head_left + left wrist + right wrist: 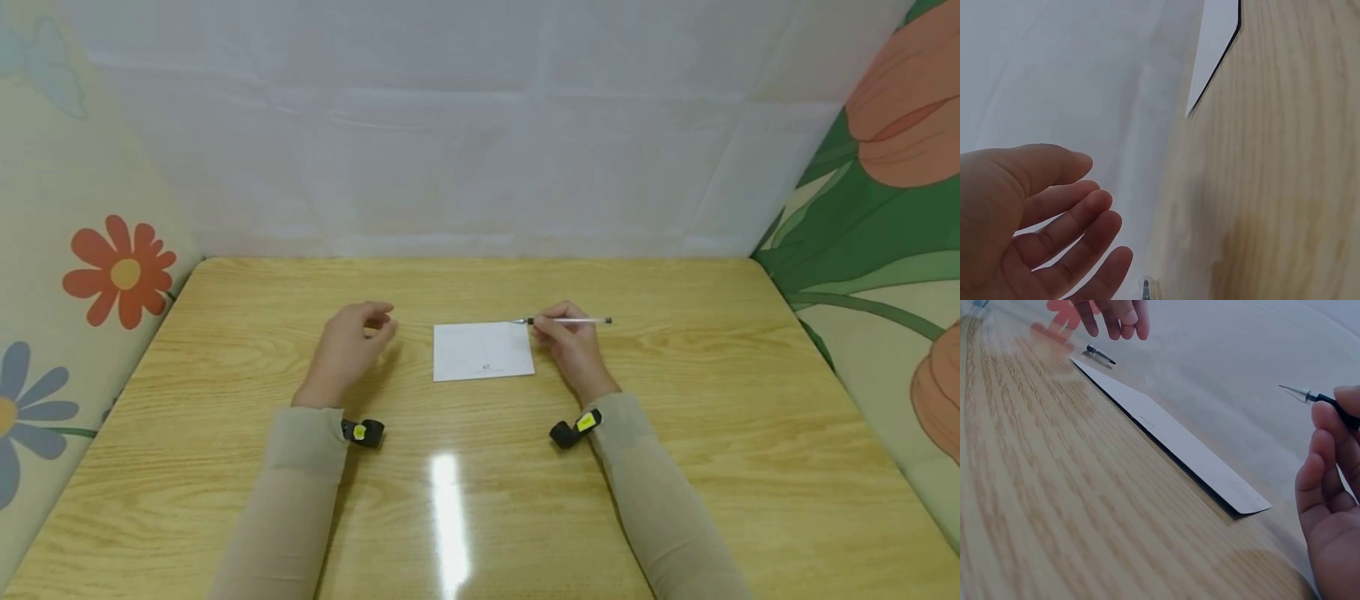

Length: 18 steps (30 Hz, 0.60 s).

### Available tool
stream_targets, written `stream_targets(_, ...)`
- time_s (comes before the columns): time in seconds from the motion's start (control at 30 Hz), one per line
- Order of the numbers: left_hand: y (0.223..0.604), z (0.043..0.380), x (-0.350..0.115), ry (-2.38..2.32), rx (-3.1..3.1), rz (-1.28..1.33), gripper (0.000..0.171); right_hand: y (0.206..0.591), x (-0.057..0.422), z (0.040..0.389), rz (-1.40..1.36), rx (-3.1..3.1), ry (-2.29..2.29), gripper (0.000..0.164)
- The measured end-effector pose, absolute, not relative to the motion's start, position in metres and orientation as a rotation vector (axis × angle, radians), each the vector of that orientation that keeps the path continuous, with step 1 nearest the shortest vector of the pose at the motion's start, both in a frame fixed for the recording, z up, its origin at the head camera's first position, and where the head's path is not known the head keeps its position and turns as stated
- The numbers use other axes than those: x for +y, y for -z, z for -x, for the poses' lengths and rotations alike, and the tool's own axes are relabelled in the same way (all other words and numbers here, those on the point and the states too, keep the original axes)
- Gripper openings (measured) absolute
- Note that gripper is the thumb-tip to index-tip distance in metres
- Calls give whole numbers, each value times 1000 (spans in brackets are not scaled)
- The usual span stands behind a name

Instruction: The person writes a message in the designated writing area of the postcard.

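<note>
A clear-barrelled pen (592,320) with a dark grip is pinched between thumb and fingers of my right hand (576,354). Its bare metal tip (1297,393) points left, over the upper right corner of a white card (480,350) in the head view. Small print shows near the card's lower edge. My left hand (347,346) hovers left of the card, fingers relaxed and apart, holding nothing. Just beyond the card, close to the left fingers in the right wrist view, lies a small pen cap (1101,354); the left hand hides it in the head view.
The wooden table (720,417) carries a bright light reflection in front of the card. A white cloth (480,167) hangs along the back edge. Flower-patterned panels (123,275) stand at both sides.
</note>
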<state>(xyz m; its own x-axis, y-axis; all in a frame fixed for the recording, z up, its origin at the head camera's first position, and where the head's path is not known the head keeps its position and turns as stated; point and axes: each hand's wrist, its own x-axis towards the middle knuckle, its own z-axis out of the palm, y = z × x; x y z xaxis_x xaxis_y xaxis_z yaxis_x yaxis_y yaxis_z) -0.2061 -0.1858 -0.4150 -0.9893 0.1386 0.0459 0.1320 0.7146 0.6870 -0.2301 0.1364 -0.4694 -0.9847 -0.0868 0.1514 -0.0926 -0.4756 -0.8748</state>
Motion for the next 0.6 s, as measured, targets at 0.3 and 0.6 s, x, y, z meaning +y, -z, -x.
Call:
stream_targets(0.3, 416, 207, -180, -984, 2865, -410, 48, 468, 136, 229, -260, -1585, -2686, 28)
stream_targets(0.6, 420, 206, -175, -891, 2827, -486, 53, 470, 135, 230, -257, -1599, -2679, 29)
